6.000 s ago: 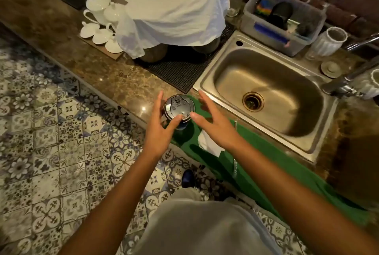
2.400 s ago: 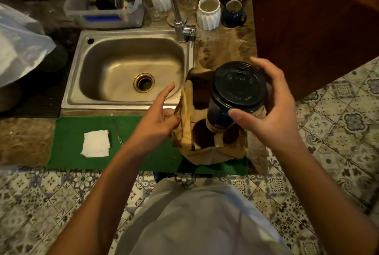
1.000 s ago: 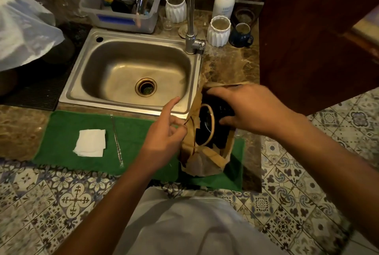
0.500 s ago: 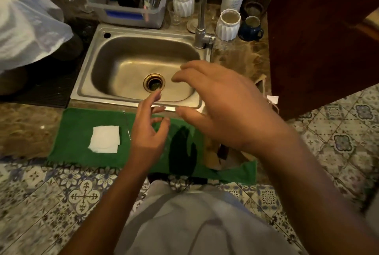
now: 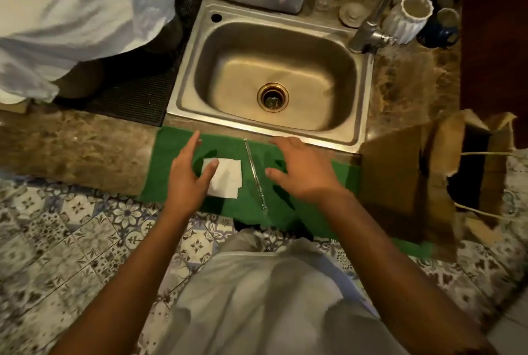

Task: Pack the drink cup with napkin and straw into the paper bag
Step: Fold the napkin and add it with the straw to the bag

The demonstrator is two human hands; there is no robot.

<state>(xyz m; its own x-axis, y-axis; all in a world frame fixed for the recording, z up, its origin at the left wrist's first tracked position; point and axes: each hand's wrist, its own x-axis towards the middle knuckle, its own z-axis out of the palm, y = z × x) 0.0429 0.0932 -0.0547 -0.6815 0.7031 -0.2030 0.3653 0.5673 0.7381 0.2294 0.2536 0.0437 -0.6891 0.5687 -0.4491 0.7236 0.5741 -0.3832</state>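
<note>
**Hands leave the bag and reach for napkin and straw**

Both hands have swung away from the brown paper bag (image 5: 405, 180) at the right end of the bench and now hover over the green mat (image 5: 300, 206) in front of the steel sink (image 5: 183, 97). The dark-lidded drink cup, held above the bag a moment ago, is no longer visible; the bag's dark mouth hides its contents, so it is presumably inside. The left hand (image 5: 187, 180) is open, its thumb touching the folded white paper napkin (image 5: 227, 180). The right hand (image 5: 303, 171) is open too, fingers spread, empty, just beside the thin clear-wrapped straw (image 5: 255, 176) lying on the mat. Neither is gripped yet. By my reading the cup step is done and two pickups remain.
</note>
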